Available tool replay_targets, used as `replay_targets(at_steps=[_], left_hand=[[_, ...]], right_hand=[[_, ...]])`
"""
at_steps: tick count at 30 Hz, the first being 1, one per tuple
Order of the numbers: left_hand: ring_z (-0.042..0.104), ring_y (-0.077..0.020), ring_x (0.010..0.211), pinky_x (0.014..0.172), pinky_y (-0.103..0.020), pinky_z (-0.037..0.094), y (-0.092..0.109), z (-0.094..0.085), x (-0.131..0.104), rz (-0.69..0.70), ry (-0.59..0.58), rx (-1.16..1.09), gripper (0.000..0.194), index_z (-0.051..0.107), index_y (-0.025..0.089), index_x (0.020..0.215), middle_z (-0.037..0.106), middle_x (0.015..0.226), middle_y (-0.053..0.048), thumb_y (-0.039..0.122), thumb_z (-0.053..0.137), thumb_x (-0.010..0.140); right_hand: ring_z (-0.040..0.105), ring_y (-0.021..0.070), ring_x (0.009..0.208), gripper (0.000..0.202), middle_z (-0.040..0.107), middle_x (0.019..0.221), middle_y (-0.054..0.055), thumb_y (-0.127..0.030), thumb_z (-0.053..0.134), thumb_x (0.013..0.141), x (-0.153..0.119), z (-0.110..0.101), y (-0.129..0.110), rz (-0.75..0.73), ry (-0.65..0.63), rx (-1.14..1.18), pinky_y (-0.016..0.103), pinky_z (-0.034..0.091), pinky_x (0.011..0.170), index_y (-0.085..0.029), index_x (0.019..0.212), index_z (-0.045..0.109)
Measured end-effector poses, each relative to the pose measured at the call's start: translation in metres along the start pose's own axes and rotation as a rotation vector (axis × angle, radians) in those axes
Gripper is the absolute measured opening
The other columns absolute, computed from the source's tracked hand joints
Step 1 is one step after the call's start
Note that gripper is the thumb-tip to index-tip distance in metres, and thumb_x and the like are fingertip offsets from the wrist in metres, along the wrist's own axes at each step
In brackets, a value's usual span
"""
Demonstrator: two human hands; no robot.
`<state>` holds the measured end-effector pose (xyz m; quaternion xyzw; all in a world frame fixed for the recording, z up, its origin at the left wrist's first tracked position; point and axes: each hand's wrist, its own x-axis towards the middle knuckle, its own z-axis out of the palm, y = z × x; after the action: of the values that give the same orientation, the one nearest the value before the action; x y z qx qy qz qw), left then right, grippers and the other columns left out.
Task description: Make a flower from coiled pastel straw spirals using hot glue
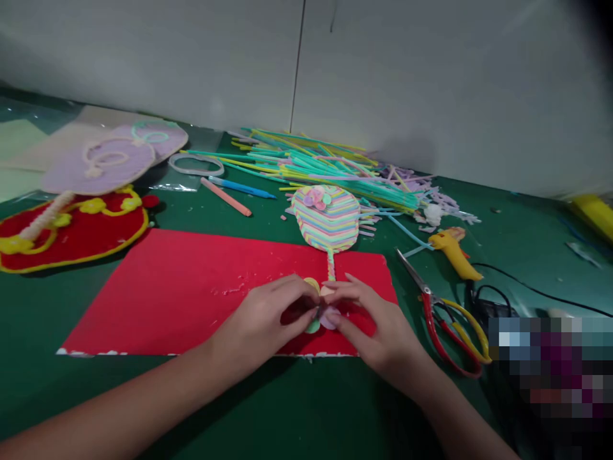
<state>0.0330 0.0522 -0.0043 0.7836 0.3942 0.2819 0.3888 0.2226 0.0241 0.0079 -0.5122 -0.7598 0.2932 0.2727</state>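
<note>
The flower-shaped cluster of thin, pastel, round petals (324,321) shows yellow, pale peach, lilac and mint-green discs, its middle hidden by fingers. It is above the right part of the flat red rectangular sheet (191,281), between the bare left hand (268,313) and right hand (371,318), both pinching it by thumb and fingertips.

Red board (182,287) flat on the desk (201,415). Left hand (268,310) and right hand (371,316) over its right part, fingers of both gripping a pastel flower (313,326). Striped fan (326,223) overlaps the board's far edge. Pipe cleaners (316,165), blue pen (242,187) beyond the board; scissors (428,316), glue gun (454,254) right of it.
</note>
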Motion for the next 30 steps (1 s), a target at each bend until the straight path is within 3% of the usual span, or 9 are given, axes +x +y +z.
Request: replay_targets(at_steps=[7,14,17,20,23,30], left_hand=[[0.057,-0.0163,0.082,0.074,-0.030,0.043,-0.003,-0.003,0.005,-0.058,0.006,0.042,0.005,0.060,0.024,0.083,0.064,0.085,0.000,0.024,0.059,0.078],[0.055,-0.0186,0.085,0.074,-0.033,0.043,-0.005,0.003,0.008,-0.150,0.041,0.030,0.009,0.059,0.023,0.084,0.060,0.091,-0.002,0.022,0.059,0.075],[0.055,-0.0191,0.085,0.074,-0.034,0.042,-0.004,0.002,0.009,-0.166,0.035,0.045,0.010,0.059,0.023,0.084,0.060,0.091,-0.002,0.023,0.059,0.075],[0.055,-0.0185,0.083,0.073,-0.034,0.040,-0.003,0.001,0.010,-0.175,0.014,0.079,0.012,0.059,0.024,0.086,0.062,0.089,0.000,0.022,0.060,0.075],[0.055,-0.0180,0.082,0.072,-0.033,0.040,-0.002,0.000,0.009,-0.147,-0.003,0.112,0.011,0.060,0.025,0.086,0.062,0.087,0.000,0.022,0.060,0.075],[0.057,-0.0165,0.081,0.071,-0.029,0.046,-0.002,0.002,0.005,-0.153,0.033,-0.039,0.009,0.060,0.023,0.086,0.062,0.090,-0.002,0.023,0.056,0.078]], right_hand=[[0.058,0.0212,0.106,0.022,0.065,0.106,0.003,-0.016,0.058,0.078,0.000,0.007,0.009,-0.029,0.028,0.039,0.041,0.043,0.097,-0.027,0.097,0.057],[0.056,0.0215,0.107,0.025,0.064,0.104,0.003,-0.014,0.055,0.079,0.000,0.008,0.008,-0.053,0.021,0.034,0.042,0.043,0.096,-0.028,0.100,0.056],[0.055,0.0223,0.106,0.023,0.060,0.106,0.005,-0.017,0.056,0.079,-0.001,0.010,0.011,-0.055,0.074,0.014,0.041,0.045,0.092,-0.028,0.100,0.055],[0.053,0.0269,0.104,0.031,0.056,0.108,0.008,-0.025,0.067,0.070,-0.001,0.010,0.016,0.003,0.187,-0.102,0.044,0.045,0.088,-0.027,0.099,0.056],[0.053,0.0289,0.097,0.039,0.057,0.101,0.008,-0.029,0.073,0.064,0.000,0.010,0.017,0.070,0.210,-0.172,0.046,0.043,0.085,-0.025,0.099,0.056],[0.058,0.0213,0.081,0.045,0.061,0.096,0.005,-0.030,0.069,0.068,-0.001,0.014,0.013,0.214,0.215,-0.012,0.036,0.048,0.072,-0.026,0.109,0.052]])
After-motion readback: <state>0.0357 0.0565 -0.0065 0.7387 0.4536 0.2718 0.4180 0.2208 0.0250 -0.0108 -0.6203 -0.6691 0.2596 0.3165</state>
